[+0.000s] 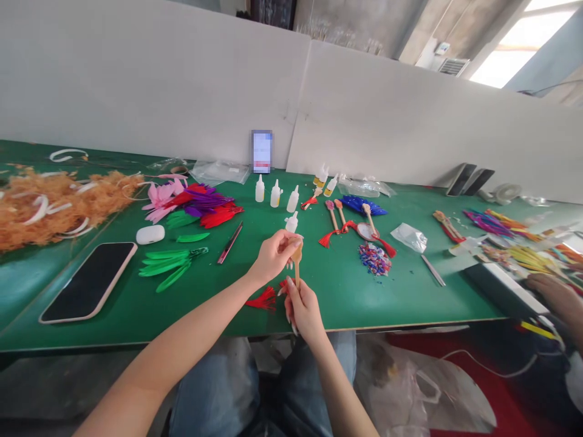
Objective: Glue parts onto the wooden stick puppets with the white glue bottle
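Note:
Near the front edge of the green table, my left hand pinches the upper end of a small wooden stick. My right hand is closed round its lower end. The stick stands roughly upright, with its top partly covered by my left fingers. A red tassel lies beside my right hand; whether it is tied to the stick cannot be made out. Just behind my left hand is a small white bottle, with more such bottles behind it.
Green feathers, a cutter knife and a phone are on the left. Blue feathers, wooden sticks with tassels and a bead pile are on the right. Another person's hand is at the far right.

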Available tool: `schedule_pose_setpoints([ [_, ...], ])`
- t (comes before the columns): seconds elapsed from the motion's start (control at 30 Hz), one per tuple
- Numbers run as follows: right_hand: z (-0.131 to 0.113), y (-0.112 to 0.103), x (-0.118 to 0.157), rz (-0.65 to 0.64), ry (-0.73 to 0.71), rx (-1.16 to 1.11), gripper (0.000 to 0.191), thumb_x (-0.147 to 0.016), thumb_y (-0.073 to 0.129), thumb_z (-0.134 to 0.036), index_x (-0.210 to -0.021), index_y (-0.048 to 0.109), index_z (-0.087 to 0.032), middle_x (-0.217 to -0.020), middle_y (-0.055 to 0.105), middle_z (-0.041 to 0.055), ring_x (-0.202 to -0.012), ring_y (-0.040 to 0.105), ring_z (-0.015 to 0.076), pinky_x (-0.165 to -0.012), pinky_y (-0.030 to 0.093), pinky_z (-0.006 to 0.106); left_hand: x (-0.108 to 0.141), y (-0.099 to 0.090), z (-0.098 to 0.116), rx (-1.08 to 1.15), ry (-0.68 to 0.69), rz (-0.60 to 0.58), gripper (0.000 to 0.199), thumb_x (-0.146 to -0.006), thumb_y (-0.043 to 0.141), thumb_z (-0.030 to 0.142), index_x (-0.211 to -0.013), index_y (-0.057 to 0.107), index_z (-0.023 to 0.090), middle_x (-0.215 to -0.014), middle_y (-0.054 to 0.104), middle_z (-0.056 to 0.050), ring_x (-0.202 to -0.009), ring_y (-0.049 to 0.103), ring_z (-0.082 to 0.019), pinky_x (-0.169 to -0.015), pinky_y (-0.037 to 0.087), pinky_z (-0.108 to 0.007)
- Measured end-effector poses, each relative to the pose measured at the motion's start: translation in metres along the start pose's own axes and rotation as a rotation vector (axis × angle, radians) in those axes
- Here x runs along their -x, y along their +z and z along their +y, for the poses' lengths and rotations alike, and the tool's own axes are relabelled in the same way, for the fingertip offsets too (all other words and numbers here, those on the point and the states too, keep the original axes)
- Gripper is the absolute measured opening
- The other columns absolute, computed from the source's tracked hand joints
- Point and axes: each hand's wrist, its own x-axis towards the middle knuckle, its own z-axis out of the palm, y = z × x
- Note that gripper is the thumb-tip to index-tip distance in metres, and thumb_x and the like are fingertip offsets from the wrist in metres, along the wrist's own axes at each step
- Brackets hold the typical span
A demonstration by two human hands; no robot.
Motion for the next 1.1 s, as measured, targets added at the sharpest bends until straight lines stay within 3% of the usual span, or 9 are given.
schedule_pose_setpoints([
  [0.6, 0.003, 0.002, 0.002, -0.042, 0.029, -0.009, 0.044, -0.086, 0.042, -0.061, -0.077, 0.049, -0.018, -0.038, 0.041, -0.0107, -0.024, 0.031, 0.0035, -0.024, 0.023, 0.013, -0.005, 0.002, -0.005, -0.151, 0.063, 0.146, 0.033, -0.087, 0.049, 0.046, -0.073, 0.054, 0.017, -0.046, 0.051, 0.006, -0.034, 0.045, -0.007, -0.034, 0.034, -0.017],
  [0.8, 0.002, 0.002, 0.003, -0.011, 0.025, -0.056, 0.044, -0.085, 0.045, -0.060, -0.075, 0.049, -0.017, -0.038, 0.038, -0.0114, -0.026, 0.028, 0.0019, -0.026, 0.023, 0.012, -0.009, -0.007, -0.004, -0.084, -0.003, -0.018, 0.041, -0.089, 0.041, 0.051, -0.084, 0.060, 0.015, -0.054, 0.058, 0.001, -0.041, 0.053, -0.009, -0.040, 0.042, -0.019],
  [0.93, -0.001, 0.002, 0.003, 0.028, 0.027, -0.099, 0.046, -0.083, 0.046, -0.062, -0.074, 0.047, -0.017, -0.038, 0.036, -0.0119, -0.027, 0.025, 0.0012, -0.025, 0.021, 0.012, -0.008, -0.011, -0.001, 0.014, -0.044, -0.202, 0.037, -0.078, 0.063, 0.044, -0.101, 0.059, 0.016, -0.078, 0.066, -0.003, -0.064, 0.065, -0.014, -0.056, 0.053, -0.023],
  [1.0, -0.002, 0.002, 0.003, 0.029, 0.030, -0.108, 0.046, -0.082, 0.047, -0.063, -0.073, 0.047, -0.017, -0.038, 0.036, -0.0119, -0.026, 0.025, 0.0013, -0.025, 0.020, 0.012, -0.007, -0.010, 0.000, 0.042, -0.041, -0.219, 0.039, -0.073, 0.070, 0.038, -0.103, 0.058, 0.017, -0.086, 0.066, -0.003, -0.073, 0.067, -0.016, -0.062, 0.056, -0.026],
  [1.1, -0.004, 0.001, 0.003, 0.009, 0.032, -0.106, 0.047, -0.081, 0.047, -0.064, -0.072, 0.046, -0.018, -0.037, 0.036, -0.0121, -0.026, 0.024, 0.0014, -0.025, 0.019, 0.012, -0.005, -0.007, 0.001, 0.076, -0.036, -0.203, 0.031, -0.077, 0.065, 0.036, -0.101, 0.058, 0.017, -0.083, 0.065, -0.003, -0.073, 0.066, -0.016, -0.061, 0.056, -0.026],
])
